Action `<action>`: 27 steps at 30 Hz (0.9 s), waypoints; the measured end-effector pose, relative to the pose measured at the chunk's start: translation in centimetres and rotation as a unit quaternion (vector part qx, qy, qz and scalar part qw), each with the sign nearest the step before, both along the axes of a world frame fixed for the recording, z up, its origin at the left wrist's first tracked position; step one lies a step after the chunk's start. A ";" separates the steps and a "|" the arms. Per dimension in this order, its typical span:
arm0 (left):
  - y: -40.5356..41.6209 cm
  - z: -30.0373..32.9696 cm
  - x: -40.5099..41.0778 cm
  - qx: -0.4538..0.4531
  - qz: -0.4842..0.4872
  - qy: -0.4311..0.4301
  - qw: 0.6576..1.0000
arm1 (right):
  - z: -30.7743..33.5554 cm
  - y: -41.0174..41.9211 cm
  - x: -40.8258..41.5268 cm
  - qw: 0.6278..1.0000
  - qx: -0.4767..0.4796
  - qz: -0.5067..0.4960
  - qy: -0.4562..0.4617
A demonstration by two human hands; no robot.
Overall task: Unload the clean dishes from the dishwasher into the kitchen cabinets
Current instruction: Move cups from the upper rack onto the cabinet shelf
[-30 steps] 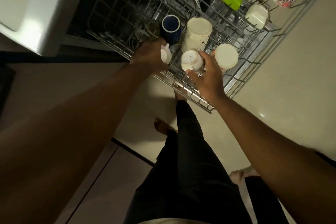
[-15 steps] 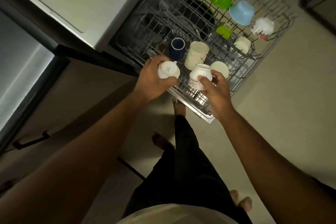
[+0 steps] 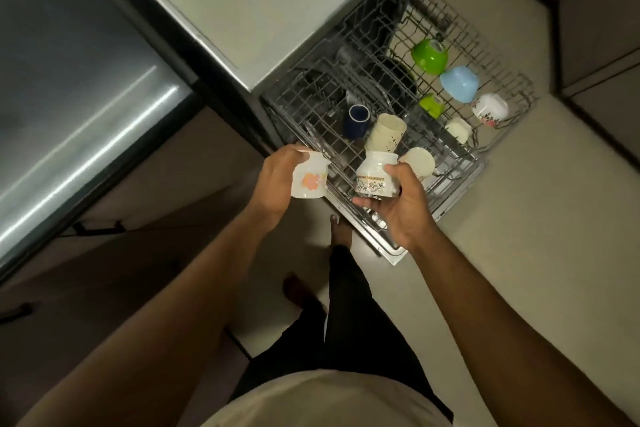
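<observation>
Left hand (image 3: 277, 180) covers the handle side of the flower cup (image 3: 309, 177). Right hand (image 3: 398, 204) hides the lower edge of the banded cup (image 3: 375, 177). Rack (image 3: 460, 163) interior at 11 o'clock, under the desk (image 3: 277, 10): dark, contents indistinct. Forearms cut off at bottom edge.

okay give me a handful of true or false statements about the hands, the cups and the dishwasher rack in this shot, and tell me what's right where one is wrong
1. The left hand holds a white cup with an orange flower. True.
2. The right hand holds nothing. False: it grips a white cup with a dark patterned band.
3. A dark blue mug sits in the rack. True.
4. The green bowl lies on the floor. False: it rests in the rack, beside the light blue bowl.
5. The rack is pushed fully inside the dishwasher. False: it is pulled out.
</observation>
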State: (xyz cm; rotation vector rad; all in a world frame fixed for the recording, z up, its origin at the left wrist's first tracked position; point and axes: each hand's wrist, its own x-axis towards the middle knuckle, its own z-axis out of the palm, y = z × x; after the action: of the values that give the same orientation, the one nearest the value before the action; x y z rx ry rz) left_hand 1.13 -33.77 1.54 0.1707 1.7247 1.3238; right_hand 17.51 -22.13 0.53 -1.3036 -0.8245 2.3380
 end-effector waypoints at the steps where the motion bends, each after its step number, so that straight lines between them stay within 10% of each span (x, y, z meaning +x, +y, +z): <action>1: -0.7 0.4 0.0 0.005 0.013 -0.005 1.000 | 0.4 -0.4 -0.1 1.000 0.002 0.006 0.003; 27: -19.8 12.8 -2.9 0.180 0.264 0.052 0.946 | 13.8 -14.4 -8.7 0.970 0.113 0.187 0.107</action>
State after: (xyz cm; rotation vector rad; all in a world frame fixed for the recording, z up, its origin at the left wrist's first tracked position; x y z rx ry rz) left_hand -1.79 -53.53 14.31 -0.0241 1.6620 2.0569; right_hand 8.85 -36.53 14.29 -0.8418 -1.3125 2.5092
